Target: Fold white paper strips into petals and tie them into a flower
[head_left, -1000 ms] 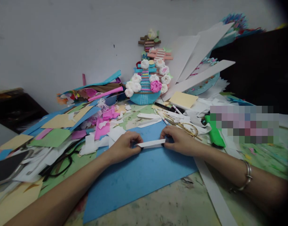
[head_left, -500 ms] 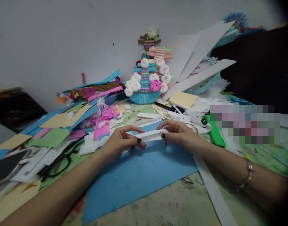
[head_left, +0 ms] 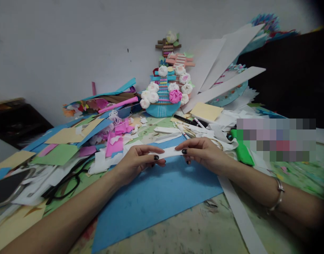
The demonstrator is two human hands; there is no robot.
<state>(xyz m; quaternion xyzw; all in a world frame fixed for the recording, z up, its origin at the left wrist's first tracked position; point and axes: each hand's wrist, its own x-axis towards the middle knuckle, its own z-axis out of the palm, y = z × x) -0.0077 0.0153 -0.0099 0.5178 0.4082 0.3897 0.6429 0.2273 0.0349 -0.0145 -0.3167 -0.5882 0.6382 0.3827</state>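
Note:
A narrow folded strip of white paper [head_left: 172,152] is stretched between my two hands, above a large blue sheet [head_left: 162,201]. My left hand [head_left: 140,160] pinches its left end between thumb and fingers. At the other end, my right hand [head_left: 201,151] grips the strip the same way, thumb in front. Both hands have dark nail polish, and a silver bangle [head_left: 279,195] is on my right wrist. The strip's ends are hidden by the fingers. Just behind the hands lie white paper pieces [head_left: 167,129] and a pen [head_left: 183,132].
Paper-flower-decorated blue craft [head_left: 163,109] leans on the wall. Pink and white scraps, black-framed glasses [head_left: 69,190] and a phone [head_left: 10,187] lie left. On the right are a green roll [head_left: 241,148], a long white strip [head_left: 241,215] and a blurred-out patch.
The white strip between my hands looks narrower and flatter, its open fold no longer showing. My fingers have shifted slightly along it.

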